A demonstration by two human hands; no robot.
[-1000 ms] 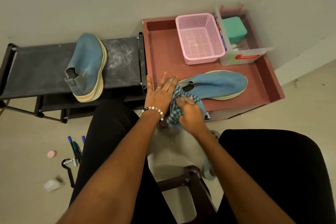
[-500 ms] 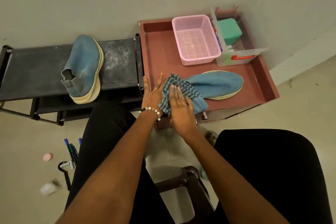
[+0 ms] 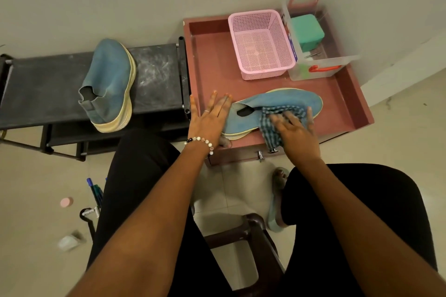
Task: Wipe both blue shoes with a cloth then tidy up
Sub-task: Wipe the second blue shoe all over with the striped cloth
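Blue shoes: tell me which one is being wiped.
The blue shoe in the red tray; the right hand presses the checked cloth on it. The other shoe sits untouched on the black rack.

The right hand is motion-blurred and hides part of the checked cloth beneath it

One shoe is lying in a tray, with a basket at its twelve o'clock. The other shoe is sitting on a rack at its nine o'clock.
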